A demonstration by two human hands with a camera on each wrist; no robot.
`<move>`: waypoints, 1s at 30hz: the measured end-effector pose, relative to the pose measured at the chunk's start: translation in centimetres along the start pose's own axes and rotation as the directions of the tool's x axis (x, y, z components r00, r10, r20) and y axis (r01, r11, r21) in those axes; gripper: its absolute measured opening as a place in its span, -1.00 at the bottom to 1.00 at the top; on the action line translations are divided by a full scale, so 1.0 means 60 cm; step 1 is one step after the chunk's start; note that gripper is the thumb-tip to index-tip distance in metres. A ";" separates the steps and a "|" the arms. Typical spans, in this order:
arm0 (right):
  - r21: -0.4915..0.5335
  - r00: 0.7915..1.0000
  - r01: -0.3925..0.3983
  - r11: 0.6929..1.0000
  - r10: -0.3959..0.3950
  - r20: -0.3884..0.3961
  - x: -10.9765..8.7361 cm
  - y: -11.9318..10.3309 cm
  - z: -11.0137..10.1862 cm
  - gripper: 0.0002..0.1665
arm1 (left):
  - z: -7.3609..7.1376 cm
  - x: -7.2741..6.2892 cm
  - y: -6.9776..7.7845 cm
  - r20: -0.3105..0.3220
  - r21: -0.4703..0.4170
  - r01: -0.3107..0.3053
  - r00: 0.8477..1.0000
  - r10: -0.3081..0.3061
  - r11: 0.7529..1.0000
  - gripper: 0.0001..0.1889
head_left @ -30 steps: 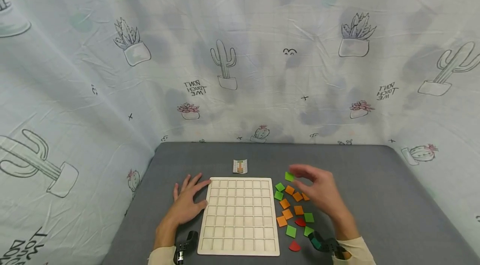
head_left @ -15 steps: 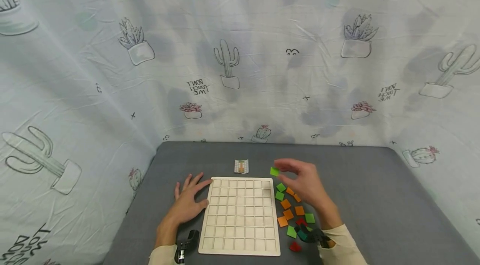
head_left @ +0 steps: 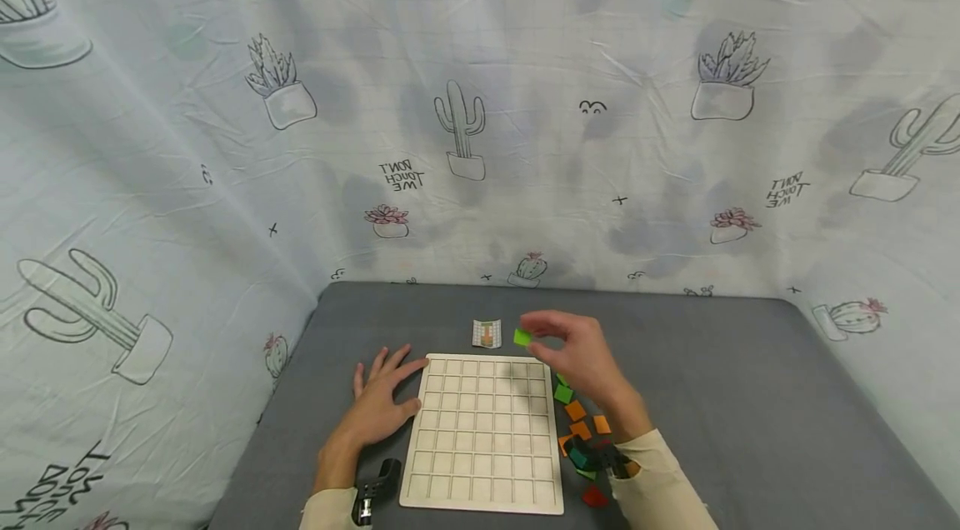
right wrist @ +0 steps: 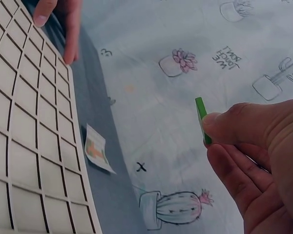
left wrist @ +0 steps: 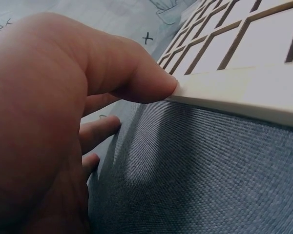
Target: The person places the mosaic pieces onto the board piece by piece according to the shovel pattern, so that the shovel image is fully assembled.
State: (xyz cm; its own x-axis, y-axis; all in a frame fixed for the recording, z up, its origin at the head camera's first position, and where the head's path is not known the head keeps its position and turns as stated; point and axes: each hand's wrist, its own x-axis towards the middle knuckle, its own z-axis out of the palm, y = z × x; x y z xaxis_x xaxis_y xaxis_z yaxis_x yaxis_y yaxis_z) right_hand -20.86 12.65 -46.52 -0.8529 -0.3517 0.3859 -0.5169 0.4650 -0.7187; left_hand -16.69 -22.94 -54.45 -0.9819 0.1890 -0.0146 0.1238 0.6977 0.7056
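Between thumb and fingers, my right hand [head_left: 573, 351] pinches a green square tile [head_left: 522, 337], held above the far right part of a pale wooden grid board [head_left: 480, 430]. The right wrist view shows the tile [right wrist: 203, 120] edge-on, with the thumb pressed flat against it. My left hand [head_left: 381, 405] lies at the board's left side, fingers spread and straight. Its thumb [left wrist: 151, 80] touches the board's edge in the left wrist view, and the index fingertip meets the far left corner. The board's cells hold no tiles.
A small printed card [head_left: 487, 333] with a coloured grid pattern lies beyond the board. Right of the board are loose orange tiles [head_left: 575, 411], green tiles [head_left: 563, 393] and a red piece [head_left: 595, 496], partly hidden under the right wrist. A printed curtain [head_left: 525, 138] rises behind the grey table [head_left: 712, 397].
My right hand has carried the green tile leftward from over the loose pieces to the board's far edge, near the card. The left hand has kept its place on the board.
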 end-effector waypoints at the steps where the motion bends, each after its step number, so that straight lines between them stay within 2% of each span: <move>1: -0.002 1.000 0.002 1.000 -0.002 0.006 0.003 0.000 0.003 -0.51 | 0.000 0.000 0.000 0.000 -0.003 0.001 1.000 -0.001 1.000 -0.32; 7: 0.012 0.999 0.015 1.000 -0.016 0.032 0.017 -0.002 0.020 -0.54 | 0.000 0.000 0.002 0.001 -0.011 0.012 1.000 -0.012 1.000 -0.32; 14: 0.043 0.997 -0.041 0.998 0.038 0.070 0.027 0.008 0.052 -0.57 | -0.001 0.001 0.001 0.002 -0.007 0.011 1.000 -0.011 1.000 -0.32; 18: 0.051 0.994 -0.040 0.998 0.035 0.100 0.032 0.016 0.073 -0.59 | -0.001 0.001 0.001 0.001 -0.014 0.016 1.000 -0.016 1.000 -0.32; 30: 0.125 0.984 -0.061 0.990 0.039 0.176 0.030 0.032 0.127 -0.61 | 0.001 0.000 0.003 -0.014 0.002 0.010 1.000 -0.010 1.000 -0.32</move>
State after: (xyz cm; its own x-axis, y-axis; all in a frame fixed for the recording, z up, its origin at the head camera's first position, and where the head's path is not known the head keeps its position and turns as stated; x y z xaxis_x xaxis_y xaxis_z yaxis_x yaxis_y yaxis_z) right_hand -22.86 6.73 -51.60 -0.8459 -0.4713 0.2497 -0.4504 0.3807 -0.8076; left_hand -16.63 -22.76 -54.37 -0.9850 0.1723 -0.0122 0.1139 0.7012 0.7038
